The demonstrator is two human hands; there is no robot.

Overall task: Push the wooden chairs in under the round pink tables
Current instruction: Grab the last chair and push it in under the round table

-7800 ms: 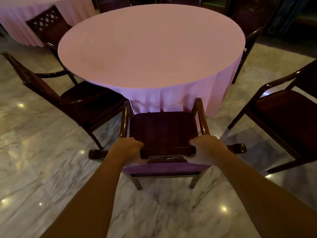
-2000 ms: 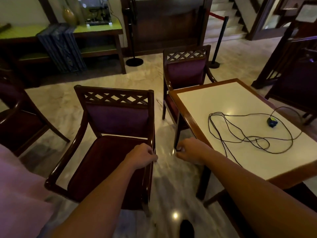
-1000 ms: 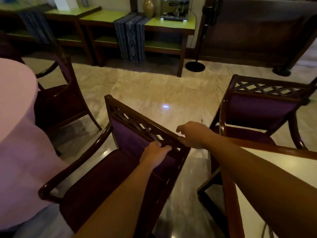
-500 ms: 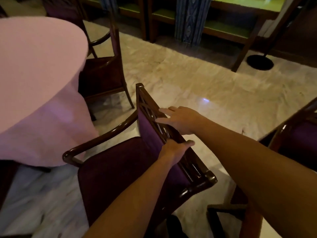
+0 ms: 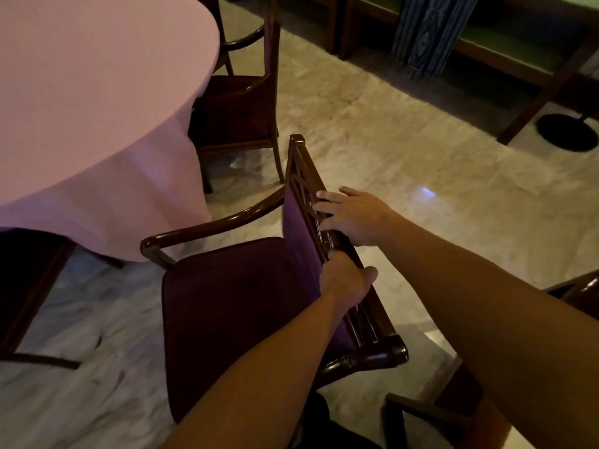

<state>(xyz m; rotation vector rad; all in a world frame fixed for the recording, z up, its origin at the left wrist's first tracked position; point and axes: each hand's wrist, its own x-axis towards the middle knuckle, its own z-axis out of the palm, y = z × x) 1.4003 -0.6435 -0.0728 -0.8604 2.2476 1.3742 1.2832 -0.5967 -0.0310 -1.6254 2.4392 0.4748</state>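
Hands both on backrest of dark wooden armchair with purple cushion (image 5: 233,306), seat facing round pink-clothed table (image 5: 90,102).
Left hand (image 5: 345,280) gripped top rail; right hand (image 5: 351,215) lay flat, fingers spread, on lattice farther along. Table lay left of hands, just beyond seat front; push went leftward.

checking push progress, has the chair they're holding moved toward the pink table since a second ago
Yes. The chair has turned and closed in on the round pink table; its armrest now nearly meets the tablecloth.

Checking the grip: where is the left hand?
In the head view, centre: the left hand grips the chair backrest, just below the right hand.
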